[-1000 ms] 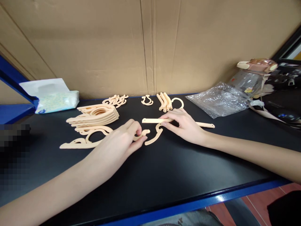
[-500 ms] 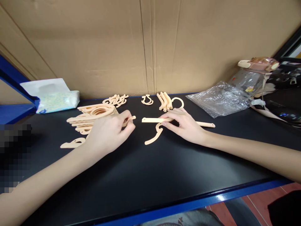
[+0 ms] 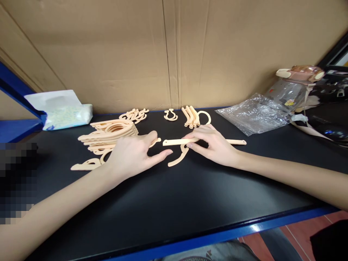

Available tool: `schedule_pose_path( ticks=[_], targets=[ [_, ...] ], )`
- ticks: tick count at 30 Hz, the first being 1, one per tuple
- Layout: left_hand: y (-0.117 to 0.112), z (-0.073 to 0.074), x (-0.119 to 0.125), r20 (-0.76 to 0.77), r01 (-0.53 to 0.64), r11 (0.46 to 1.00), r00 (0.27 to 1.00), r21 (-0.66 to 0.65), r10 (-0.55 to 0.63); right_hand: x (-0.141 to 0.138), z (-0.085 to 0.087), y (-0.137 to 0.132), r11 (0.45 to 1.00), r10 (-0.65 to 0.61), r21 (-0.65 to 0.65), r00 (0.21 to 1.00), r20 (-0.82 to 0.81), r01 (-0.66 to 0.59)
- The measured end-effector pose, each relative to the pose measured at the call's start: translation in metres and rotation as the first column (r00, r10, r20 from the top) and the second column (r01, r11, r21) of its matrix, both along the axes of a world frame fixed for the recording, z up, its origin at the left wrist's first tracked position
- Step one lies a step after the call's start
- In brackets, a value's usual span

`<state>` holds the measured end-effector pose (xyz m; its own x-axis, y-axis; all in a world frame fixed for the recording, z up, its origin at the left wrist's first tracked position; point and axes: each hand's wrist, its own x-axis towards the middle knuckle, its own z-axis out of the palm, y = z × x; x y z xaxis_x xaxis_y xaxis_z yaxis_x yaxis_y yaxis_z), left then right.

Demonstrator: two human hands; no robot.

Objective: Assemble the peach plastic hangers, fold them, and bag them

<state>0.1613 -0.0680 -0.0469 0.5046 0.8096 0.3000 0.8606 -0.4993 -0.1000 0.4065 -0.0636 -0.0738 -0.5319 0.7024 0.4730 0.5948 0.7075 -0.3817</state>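
My left hand (image 3: 134, 154) lies over a beige curved hanger arm (image 3: 87, 165) on the black table (image 3: 174, 203), fingers partly stretched, thumb pointing right; the arm's tip pokes out by my forefinger. My right hand (image 3: 214, 145) pinches a straight beige bar (image 3: 174, 141) that lies left to right, with a beige hook piece (image 3: 179, 157) just under its fingers. A stack of curved hanger arms (image 3: 108, 134) sits to the left of my left hand.
At the back lie small beige clips (image 3: 135, 115), a small hook part (image 3: 170, 115), a bundle of short pieces (image 3: 191, 116) and a ring (image 3: 205, 116). A tissue pack (image 3: 61, 110) is back left. A clear plastic bag (image 3: 252, 114) and a bottle (image 3: 293, 90) are at the right. A cardboard wall stands behind.
My left hand slid the curved arm leftward toward the stack, then came back right a little with its fingers now spread. My right hand has tilted the bar slightly.
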Motion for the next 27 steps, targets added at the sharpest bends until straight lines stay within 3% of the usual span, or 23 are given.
schedule_pose_path(
  ticks=[8,20,27],
  targets=[
    [0.0024,-0.0045,-0.0032,0.008,0.094,0.993,0.995,0.067,-0.095,-0.0011,0.0009,-0.0006,0.999,0.047,0.021,0.999,0.000,-0.047],
    [0.0031,-0.0081,-0.0038,0.042,0.131,0.989,0.990,0.065,-0.134,-0.0006,-0.0017,0.0008,0.994,0.086,0.063,0.996,-0.020,-0.085],
    [0.0058,-0.0048,-0.0049,-0.005,0.158,0.984,0.987,-0.082,-0.159,0.0015,-0.0016,0.0014,0.993,0.100,0.058,0.995,0.008,-0.100]
  ],
)
